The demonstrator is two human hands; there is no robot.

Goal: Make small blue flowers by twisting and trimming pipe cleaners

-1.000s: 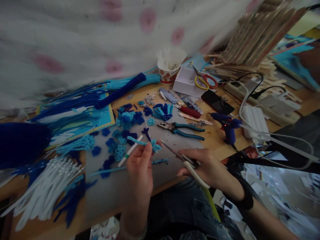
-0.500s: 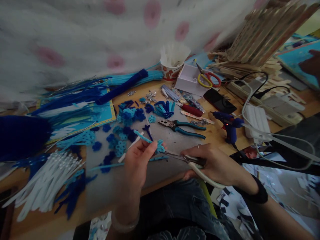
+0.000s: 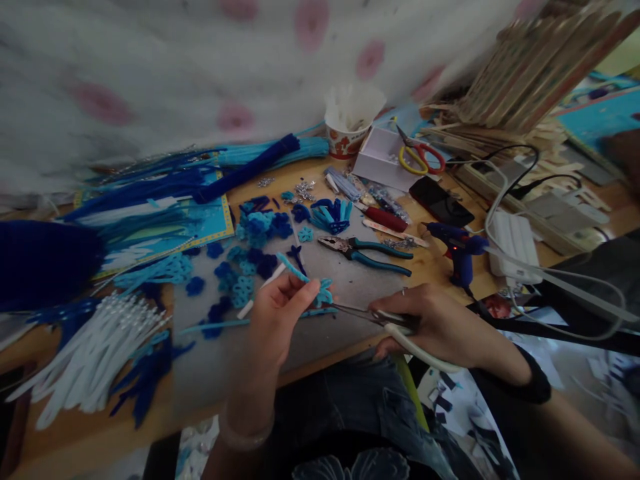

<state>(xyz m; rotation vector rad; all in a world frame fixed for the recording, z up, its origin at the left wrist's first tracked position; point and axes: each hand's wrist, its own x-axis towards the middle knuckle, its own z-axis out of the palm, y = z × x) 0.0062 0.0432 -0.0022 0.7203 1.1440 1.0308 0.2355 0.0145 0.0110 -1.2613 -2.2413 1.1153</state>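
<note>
Between the thumb and fingers of my left hand (image 3: 280, 313) is a light-blue pipe cleaner flower (image 3: 324, 293), its loose end sticking up to the left. My right hand (image 3: 435, 327) is wrapped round white-handled pliers (image 3: 415, 350); their slim jaws point left, close to the flower's right side. Whether the tips touch it I cannot tell. Just behind my hands, blue-handled combination pliers (image 3: 370, 255) lie on a grey mat (image 3: 300, 353). Dark and light blue pipe cleaner flowers (image 3: 243, 290) are heaped left of my left hand.
White pipe cleaner stems with beaded tips (image 3: 100, 360) lie at the left. Blue pipe cleaner bundles (image 3: 250, 170) are behind. To the right are a blue glue gun (image 3: 457, 250) with a lit light, its cord, a phone (image 3: 441, 201), scissors (image 3: 420, 159) and a paper cup (image 3: 350, 137).
Both hands have shifted slightly to the right in the picture, with the flower and the white-handled pliers. The jaws sit a little farther from the flower's centre.
</note>
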